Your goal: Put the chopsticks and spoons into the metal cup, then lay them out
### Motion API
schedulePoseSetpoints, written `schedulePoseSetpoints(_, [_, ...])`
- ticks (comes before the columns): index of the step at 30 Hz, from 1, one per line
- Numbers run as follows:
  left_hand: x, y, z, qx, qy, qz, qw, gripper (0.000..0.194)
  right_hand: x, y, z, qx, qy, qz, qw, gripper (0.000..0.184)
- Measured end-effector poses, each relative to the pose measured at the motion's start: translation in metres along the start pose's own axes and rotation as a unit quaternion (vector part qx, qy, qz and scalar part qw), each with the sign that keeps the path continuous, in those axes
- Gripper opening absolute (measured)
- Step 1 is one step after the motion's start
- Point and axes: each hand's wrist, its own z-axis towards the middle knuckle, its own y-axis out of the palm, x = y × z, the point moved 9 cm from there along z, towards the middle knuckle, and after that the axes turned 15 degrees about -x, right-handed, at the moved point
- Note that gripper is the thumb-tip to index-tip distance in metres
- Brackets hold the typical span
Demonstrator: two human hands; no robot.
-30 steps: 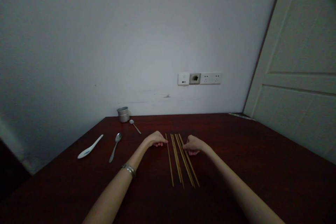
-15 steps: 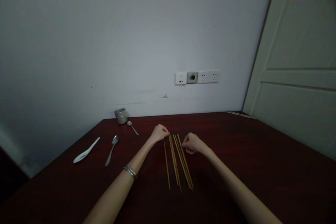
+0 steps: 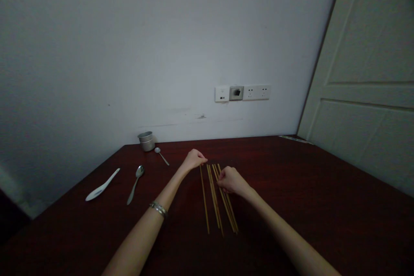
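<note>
Several thin wooden chopsticks (image 3: 214,198) lie lengthwise on the table in loose groups, their near ends slightly uneven. A single chopstick (image 3: 204,200) lies apart at their left. My left hand (image 3: 195,159), a bracelet on its wrist, is closed in a pinch at the far ends, right by the tops of the leftmost chopsticks. Whatever is between its fingertips is too small to make out. My right hand (image 3: 230,180) is closed too, its fingertips over the upper part of the right-hand chopsticks; the fingers hide whether one is gripped.
At left on the dark red table (image 3: 271,155) lie a white soup spoon (image 3: 102,186), a metal spoon (image 3: 136,184) and a small spoon (image 3: 161,156). A metal cup (image 3: 146,141) stands by the wall below and left of the sockets (image 3: 256,92). A flat strip (image 3: 296,139) lies far right.
My right hand has moved left and slightly nearer, from beside the chopsticks to over the right-hand ones. My left hand stays almost in place. The view has shifted slightly.
</note>
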Motion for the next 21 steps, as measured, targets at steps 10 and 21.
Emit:
schedulePoseSetpoints(10, [-0.015, -0.019, -0.003, 0.018, -0.013, -0.029, 0.999, 0.023, -0.012, -0.008, -0.009, 0.085, 0.063, -0.143, 0.984, 0.008])
schedulePoseSetpoints(21, [-0.011, -0.017, -0.011, -0.023, -0.030, -0.040, 0.999, 0.025, -0.016, 0.000, -0.003, 0.068, 0.079, -0.163, 0.981, 0.016])
